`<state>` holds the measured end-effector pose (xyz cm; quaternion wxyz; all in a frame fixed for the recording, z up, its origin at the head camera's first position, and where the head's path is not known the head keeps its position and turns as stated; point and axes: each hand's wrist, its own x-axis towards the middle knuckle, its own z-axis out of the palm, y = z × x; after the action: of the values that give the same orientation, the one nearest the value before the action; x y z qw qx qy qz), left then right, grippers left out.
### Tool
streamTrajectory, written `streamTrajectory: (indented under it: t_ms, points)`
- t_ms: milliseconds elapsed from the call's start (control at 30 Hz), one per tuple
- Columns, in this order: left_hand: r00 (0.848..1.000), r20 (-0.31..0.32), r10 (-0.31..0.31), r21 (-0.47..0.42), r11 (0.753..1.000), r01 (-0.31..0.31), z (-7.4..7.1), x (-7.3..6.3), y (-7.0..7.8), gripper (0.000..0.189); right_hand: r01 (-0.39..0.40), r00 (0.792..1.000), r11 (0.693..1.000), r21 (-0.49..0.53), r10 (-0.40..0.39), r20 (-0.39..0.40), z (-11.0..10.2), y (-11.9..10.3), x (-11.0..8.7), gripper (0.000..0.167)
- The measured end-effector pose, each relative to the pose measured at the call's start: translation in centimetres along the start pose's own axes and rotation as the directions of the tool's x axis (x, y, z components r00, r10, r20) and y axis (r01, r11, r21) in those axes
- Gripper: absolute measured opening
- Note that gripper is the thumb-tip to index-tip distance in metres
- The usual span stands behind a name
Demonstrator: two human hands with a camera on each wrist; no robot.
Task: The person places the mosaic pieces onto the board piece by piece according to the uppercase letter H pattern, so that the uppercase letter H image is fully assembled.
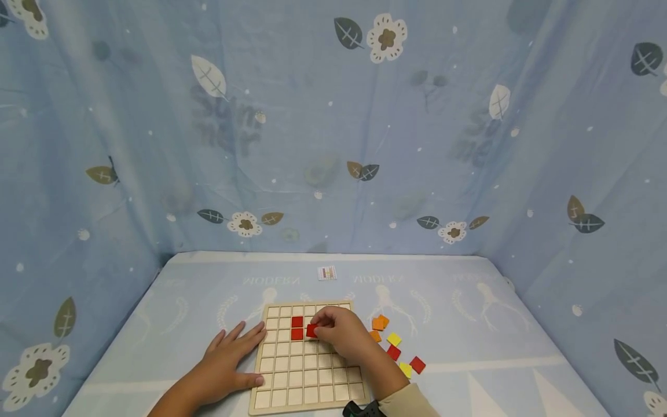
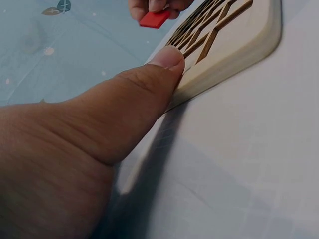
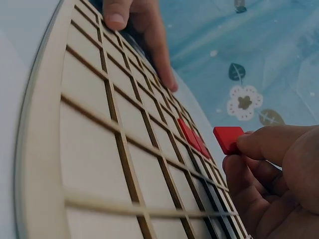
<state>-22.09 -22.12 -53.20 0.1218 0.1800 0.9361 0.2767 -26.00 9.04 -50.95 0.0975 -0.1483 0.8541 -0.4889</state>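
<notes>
A wooden grid board (image 1: 304,408) lies on the table, with two red tiles (image 1: 297,328) set one above the other in cells of its upper part. Between thumb and fingers my right hand (image 1: 341,335) pinches another red square tile (image 3: 228,140), held just over the board to the right of that pair. My left hand (image 1: 229,360) lies spread at the board's left side. Its thumb (image 2: 144,82) touches the rim, and its fingertips reach the left edge. The cells under my right hand are hidden in the head view.
Right of the board lie loose orange tiles (image 1: 377,323), yellow tiles (image 1: 394,339) and red tiles (image 1: 417,365). A small printed card (image 1: 327,273) lies towards the back of the table. Patterned blue cloth (image 1: 333,127) hangs behind and at both sides.
</notes>
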Motion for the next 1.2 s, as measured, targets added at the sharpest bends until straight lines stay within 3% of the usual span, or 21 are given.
streamTrajectory:
  t_ms: [300, 833, 1200]
  points:
    - [1.0, 0.001, 0.013, -0.004, 1.0, -0.013, -0.1, 0.1, 0.1, 0.103, -0.009, 1.0, 1.0, 0.023, 0.009, -0.009, 2.3, -0.6, 0.8, 0.01]
    - [1.0, 0.004, -0.017, -0.003, 1.0, 0.017, -0.1, -0.2, 0.2, 0.102, -0.015, 0.999, 0.997, -0.08, 0.012, -0.035, 4.0, -0.1, 0.6, 0.013]
    - [1.0, -0.002, -0.006, -0.003, 1.0, 0.006, -0.1, -0.1, 0.2, 0.102, 0.074, 0.997, 0.985, -0.154, -0.075, 0.002, 3.9, -0.4, 0.2, 0.012]
